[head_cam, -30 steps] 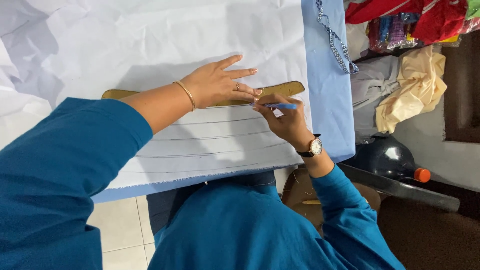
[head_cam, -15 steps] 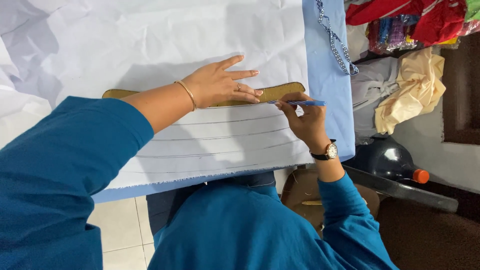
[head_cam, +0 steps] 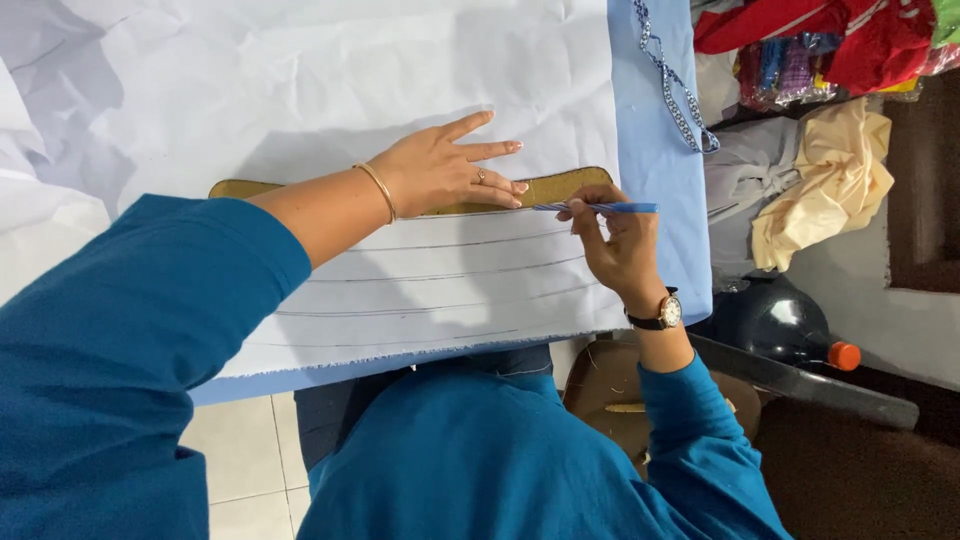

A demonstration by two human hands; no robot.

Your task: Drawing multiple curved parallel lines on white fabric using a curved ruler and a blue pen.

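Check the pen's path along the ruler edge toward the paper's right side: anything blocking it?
Nothing visible does. The right hand holds the blue pen at the curved ruler's right end; the left hand presses the ruler, behind the pen.

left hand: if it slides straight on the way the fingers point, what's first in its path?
The left hand lies flat on the ruler, fingers pointing right. Straight on, it would probably meet the right hand holding the blue pen first; the gap looks small, though depth is unclear.

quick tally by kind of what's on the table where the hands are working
hands: 2, left hand pressing the ruler, right hand holding the pen
curved ruler: 1
blue pen: 1
white paper sheet: 1
blue cloth under the paper: 1
patterned ribbon: 1
total: 7
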